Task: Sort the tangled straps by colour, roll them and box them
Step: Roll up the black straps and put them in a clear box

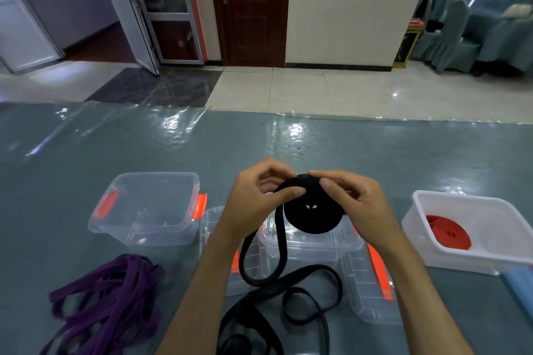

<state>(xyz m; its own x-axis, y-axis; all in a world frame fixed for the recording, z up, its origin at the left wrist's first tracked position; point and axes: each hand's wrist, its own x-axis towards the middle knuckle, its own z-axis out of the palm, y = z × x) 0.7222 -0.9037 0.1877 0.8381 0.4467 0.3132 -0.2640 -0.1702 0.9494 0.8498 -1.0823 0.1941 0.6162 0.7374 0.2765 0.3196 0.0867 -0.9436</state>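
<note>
Black roll (313, 210) held upright above the middle clear box (311, 242), right hand (354, 199) pinching its rim, left hand (259, 199) pinching the feed. Loose black tail (288, 291) hangs down and toward the person, on the left hand's side; likely wound in from there.

A dark wooden door (249, 6) stands far centre in a cream wall (354, 6), with a glazed aluminium door (141, 8) ajar to its left. Pale glossy floor tiles (317, 86) catch the light — chairs in grey-blue covers (476, 23) crowd the far right.
</note>
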